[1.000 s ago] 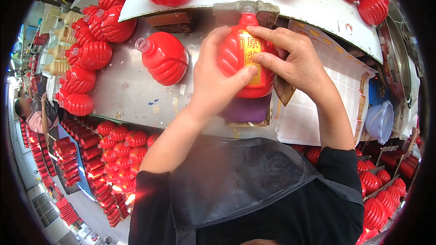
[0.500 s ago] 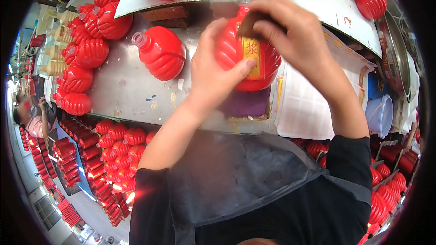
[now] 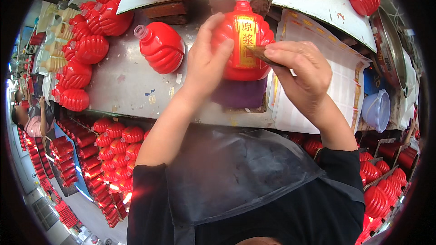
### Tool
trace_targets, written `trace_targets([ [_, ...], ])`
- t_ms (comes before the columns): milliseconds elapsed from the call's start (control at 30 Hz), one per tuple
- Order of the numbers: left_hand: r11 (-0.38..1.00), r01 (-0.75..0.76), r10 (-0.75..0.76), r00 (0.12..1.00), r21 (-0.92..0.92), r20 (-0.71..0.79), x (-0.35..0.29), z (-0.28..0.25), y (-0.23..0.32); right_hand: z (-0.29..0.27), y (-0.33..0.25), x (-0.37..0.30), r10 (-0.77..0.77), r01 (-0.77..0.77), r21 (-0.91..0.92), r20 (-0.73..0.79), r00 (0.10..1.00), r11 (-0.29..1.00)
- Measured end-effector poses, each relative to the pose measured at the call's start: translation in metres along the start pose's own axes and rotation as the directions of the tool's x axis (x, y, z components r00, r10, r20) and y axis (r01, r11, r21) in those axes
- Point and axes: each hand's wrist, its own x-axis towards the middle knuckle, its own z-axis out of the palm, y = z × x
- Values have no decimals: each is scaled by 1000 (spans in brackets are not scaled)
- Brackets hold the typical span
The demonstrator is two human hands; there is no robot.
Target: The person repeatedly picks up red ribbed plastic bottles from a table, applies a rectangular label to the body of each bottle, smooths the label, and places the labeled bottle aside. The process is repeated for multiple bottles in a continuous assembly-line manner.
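Steadying left hand (image 3: 206,56): cupped against the left flank of the red bottle (image 3: 265,31), thumb on the front near the gold label (image 3: 246,36).
Right hand (image 3: 304,66): pinched on a flat dark scraper (image 3: 260,53), tip at the label. Hands apart from each other.
Bottle position: upper middle of frame, neck toward top edge by a grey block (image 3: 261,3); purple cloth (image 3: 240,94) just below its base. Lying or leaning back, cannot tell.
Bottle handling: clear neck suggests coated glass; probably stiff, fairly weighty, slick, breakable if knocked.
Best hold: palm around the ribbed flanks, where grooves should help; neck as second point, label face left free.
Label writing: dark characters in one column, large and sharp at the top, lower ones partly hidden by the scraper. No brand mark made out. Likely thin, easily creased.
Second red bottle (image 3: 163,47): left of centre, on the metal worktop (image 3: 122,77); no label on the side in view.
White sheets (image 3: 309,86): right of centre, gold pieces along the margins, print too small to read.
Far left edge: a co-worker (image 3: 35,122) near racked red bottles.
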Motion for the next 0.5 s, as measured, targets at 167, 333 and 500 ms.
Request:
trace_targets([
  [167, 999, 51, -51, 998, 19, 25, 9, -4, 8, 8, -25, -2, -344, 326, 137, 139, 929, 935],
  [333, 971, 159, -186, 971, 176, 148, 40, -5, 15, 1, -8, 3, 559, -653, 605, 376, 739, 456],
  [500, 928, 363, -347, 925, -88, 153, 65, 4, 19, 7, 15, 24, 468, -530, 274, 260, 844, 803],
])
